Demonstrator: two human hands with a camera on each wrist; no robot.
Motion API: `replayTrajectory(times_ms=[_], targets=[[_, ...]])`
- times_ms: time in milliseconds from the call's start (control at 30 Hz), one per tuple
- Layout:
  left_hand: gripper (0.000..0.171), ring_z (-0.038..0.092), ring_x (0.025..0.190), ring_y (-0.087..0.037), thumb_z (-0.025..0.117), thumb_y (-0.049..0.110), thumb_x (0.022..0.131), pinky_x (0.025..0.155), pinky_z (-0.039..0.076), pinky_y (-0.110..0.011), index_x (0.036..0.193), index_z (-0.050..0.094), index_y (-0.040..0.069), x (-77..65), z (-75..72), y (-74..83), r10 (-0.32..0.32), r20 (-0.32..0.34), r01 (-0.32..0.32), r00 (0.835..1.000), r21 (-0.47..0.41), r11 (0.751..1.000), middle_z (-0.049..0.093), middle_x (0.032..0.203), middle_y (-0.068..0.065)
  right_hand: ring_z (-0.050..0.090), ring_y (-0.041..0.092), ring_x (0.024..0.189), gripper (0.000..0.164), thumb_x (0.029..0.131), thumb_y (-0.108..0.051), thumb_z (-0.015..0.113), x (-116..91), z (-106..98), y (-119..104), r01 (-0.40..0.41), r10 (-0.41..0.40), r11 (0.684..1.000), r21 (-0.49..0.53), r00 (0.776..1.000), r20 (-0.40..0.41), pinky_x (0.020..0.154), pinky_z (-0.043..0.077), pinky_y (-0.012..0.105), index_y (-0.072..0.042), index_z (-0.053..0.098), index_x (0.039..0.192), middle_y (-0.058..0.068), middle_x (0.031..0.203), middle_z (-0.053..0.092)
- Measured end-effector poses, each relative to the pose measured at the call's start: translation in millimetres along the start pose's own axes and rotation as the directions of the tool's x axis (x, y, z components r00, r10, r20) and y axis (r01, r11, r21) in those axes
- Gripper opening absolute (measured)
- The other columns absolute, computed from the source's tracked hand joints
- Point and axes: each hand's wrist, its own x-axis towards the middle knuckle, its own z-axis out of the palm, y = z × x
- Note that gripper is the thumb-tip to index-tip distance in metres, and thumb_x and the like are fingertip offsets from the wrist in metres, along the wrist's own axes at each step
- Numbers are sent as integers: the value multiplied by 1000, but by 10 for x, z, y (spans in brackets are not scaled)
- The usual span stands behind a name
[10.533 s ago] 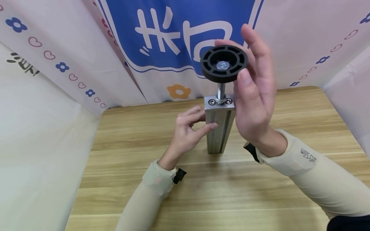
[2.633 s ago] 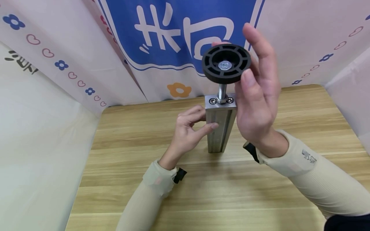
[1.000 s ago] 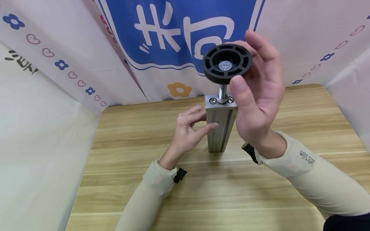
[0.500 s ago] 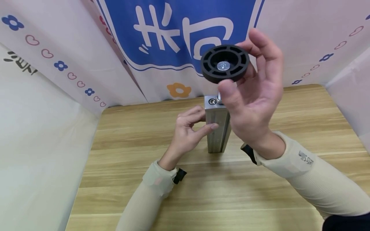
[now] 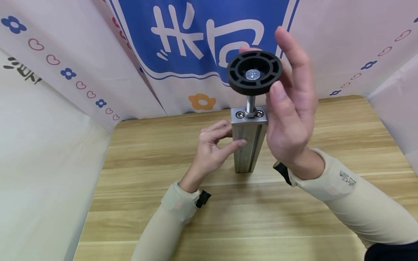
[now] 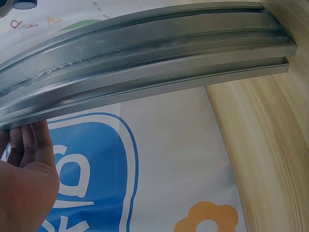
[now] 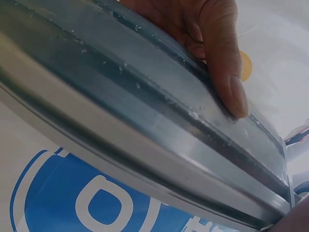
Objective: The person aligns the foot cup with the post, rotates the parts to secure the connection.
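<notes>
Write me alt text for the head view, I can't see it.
A person's left hand grips an upright metal bar on a wooden table, while the right hand holds the rim of a black disc on a bolt rising from the bar's top. Behind is a white backdrop with a blue panel.

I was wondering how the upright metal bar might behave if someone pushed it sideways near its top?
It would probably tip fairly readily, since the tall metal bar stands on a narrow end with the black disc above it. It seems likely to stay stiff, given its straight, grooved metal sides. It may feel slightly slippery, as its faces look smooth and shiny.
</notes>
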Motion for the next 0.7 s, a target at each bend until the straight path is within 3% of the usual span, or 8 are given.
replayTrajectory(times_ms=[167, 333, 500, 700], targets=[[39, 70, 93, -12, 79, 18, 96, 83, 67, -38, 114, 73, -16, 1, 3, -2, 2, 0, -2, 1000, -6, 1000, 71, 98, -26, 69, 39, 117, 70, 96, -19, 70, 3, 19, 2, 32, -33, 999, -30, 998, -44, 101, 61, 44, 16, 38, 147, 30, 125, 67], [59, 69, 91, -11, 76, 41, 98, 82, 67, -37, 114, 73, -16, 3, 10, -14, 8, -3, -8, 1000, -8, 1000, 70, 96, -26, 67, 38, 107, 78, 85, -18, 85, 14, 94, -19, 27, -31, 999, -31, 993, -110, 99, 62, 41, 15, 42, 142, 27, 121, 61], [63, 69, 91, -11, 75, 44, 97, 81, 67, -37, 115, 73, -16, 7, 12, -12, 11, -4, -12, 1000, -5, 1000, 70, 96, -25, 61, 36, 108, 79, 79, -10, 87, 37, 125, -21, 33, -38, 999, -38, 990, -139, 98, 62, 36, 17, 44, 140, 25, 121, 55], [62, 70, 92, -12, 74, 44, 98, 83, 67, -38, 115, 73, -15, 8, 11, -16, 15, 2, -15, 1000, 1, 1000, 71, 97, -25, 59, 35, 105, 94, 74, -23, 98, 50, 127, 5, 50, -60, 996, -73, 987, -147, 95, 62, 33, 18, 43, 139, 23, 120, 52]])
